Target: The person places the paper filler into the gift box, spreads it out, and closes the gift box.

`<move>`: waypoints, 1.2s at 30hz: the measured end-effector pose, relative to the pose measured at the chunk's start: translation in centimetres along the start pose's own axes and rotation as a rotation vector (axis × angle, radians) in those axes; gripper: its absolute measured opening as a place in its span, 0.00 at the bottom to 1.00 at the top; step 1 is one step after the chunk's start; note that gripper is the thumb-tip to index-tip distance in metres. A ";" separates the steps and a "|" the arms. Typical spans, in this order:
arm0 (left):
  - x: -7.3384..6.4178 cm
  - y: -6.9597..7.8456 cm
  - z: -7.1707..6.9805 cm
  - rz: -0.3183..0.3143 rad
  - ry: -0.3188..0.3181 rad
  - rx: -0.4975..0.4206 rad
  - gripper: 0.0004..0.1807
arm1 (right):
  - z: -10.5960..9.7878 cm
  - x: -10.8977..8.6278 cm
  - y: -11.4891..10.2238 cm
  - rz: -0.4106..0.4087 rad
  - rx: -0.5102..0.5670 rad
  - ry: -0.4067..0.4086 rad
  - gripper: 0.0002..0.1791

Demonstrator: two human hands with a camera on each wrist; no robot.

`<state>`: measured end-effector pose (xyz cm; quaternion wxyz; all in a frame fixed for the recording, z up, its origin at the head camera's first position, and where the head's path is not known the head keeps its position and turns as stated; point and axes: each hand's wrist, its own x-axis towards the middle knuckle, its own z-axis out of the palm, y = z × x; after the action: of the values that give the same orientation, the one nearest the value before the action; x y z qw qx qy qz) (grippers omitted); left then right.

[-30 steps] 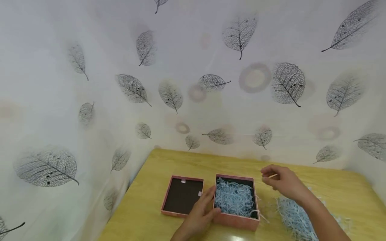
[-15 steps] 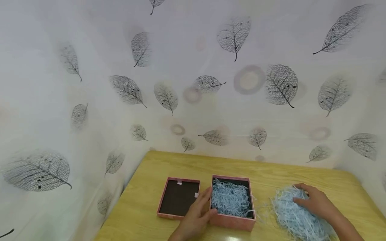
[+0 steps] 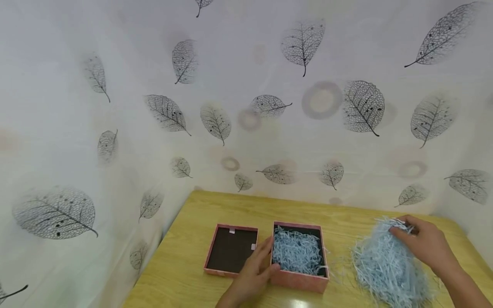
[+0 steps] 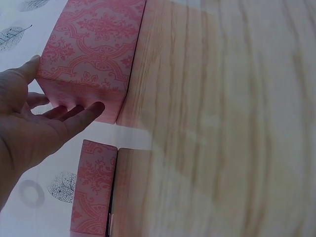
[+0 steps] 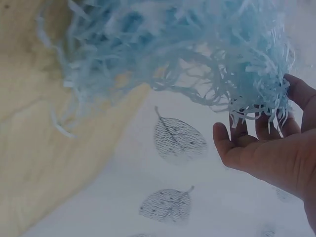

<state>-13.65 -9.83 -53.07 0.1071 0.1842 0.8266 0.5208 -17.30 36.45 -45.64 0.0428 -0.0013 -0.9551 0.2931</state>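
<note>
A pink patterned box [image 3: 299,282] with a dark lining stands uncovered on the table. Pale blue shredded paper [image 3: 296,250] fills most of it. My left hand [image 3: 250,273] rests against its left side, the fingers along that wall and the thumb at the near corner; the left wrist view shows those fingers on the pink box side [image 4: 89,42]. To the right lies a loose heap of blue shredded paper [image 3: 389,269]. My right hand [image 3: 427,244] pinches a clump from the heap's top and lifts it, strands trailing below. In the right wrist view, the clump [image 5: 256,74] hangs between thumb and fingers.
The box lid [image 3: 231,250] lies left of the box, its dark inside facing up. Stray paper strands [image 3: 337,265] lie between box and heap. The wooden table [image 3: 239,205] ends at a leaf-printed wall covering [image 3: 269,137].
My right hand has moved right from beside the box to the paper heap, taken hold of a clump and pulled it upward. My left hand stays at the box.
</note>
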 end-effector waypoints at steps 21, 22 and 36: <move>-0.1 0.1 0.1 0.009 0.007 0.014 0.39 | -4.6 -0.7 -11.0 -0.029 0.165 0.326 0.22; -0.1 0.1 0.0 0.009 0.011 0.023 0.39 | -4.7 -0.7 -11.7 -0.046 0.192 0.331 0.21; 0.1 0.1 0.0 -0.003 0.028 -0.010 0.39 | -4.4 -0.7 -22.2 -0.329 0.470 0.254 0.13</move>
<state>-13.72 -9.70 -52.99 0.0973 0.1751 0.8256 0.5275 -15.74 20.48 -29.60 0.2079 0.1266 -0.8355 0.4926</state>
